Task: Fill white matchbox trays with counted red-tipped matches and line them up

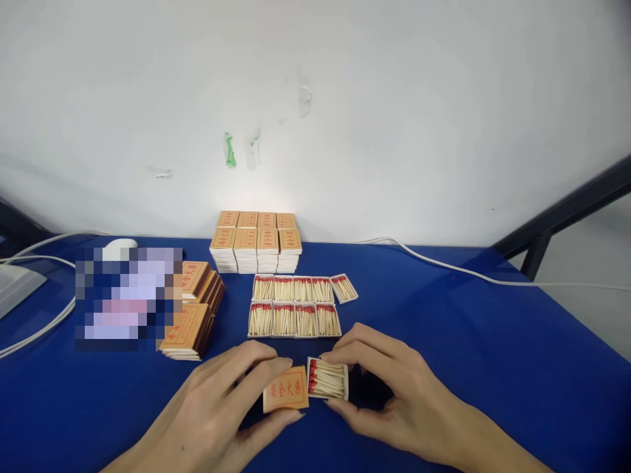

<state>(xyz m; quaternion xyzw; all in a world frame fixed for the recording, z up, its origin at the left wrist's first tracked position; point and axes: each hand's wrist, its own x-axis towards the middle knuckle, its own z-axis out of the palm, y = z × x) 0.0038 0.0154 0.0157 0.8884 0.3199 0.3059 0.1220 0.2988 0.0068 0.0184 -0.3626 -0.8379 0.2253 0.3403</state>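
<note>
My left hand (217, 401) grips an orange matchbox sleeve (286, 390) with red characters, thumb below and fingers above. Right beside it, my right hand (394, 394) pinches a white matchbox tray (346, 387) by its upper and lower sides. Red-tipped matches (326, 378) fill that tray, heads toward the sleeve. The tray looks apart from the sleeve or only just at its mouth; I cannot tell which. Just beyond my hands, two rows of open match trays (284, 320) lie side by side, full of matches, with one tilted tray (344, 288) at the right end.
Stacked matchboxes (257, 242) stand against the white wall (394, 131). More orange boxes or sleeves (186, 328) are piled at left, next to a blurred-out object (133, 289). A white mouse (120, 248) and a white cable (444, 268) lie on the blue table (444, 315).
</note>
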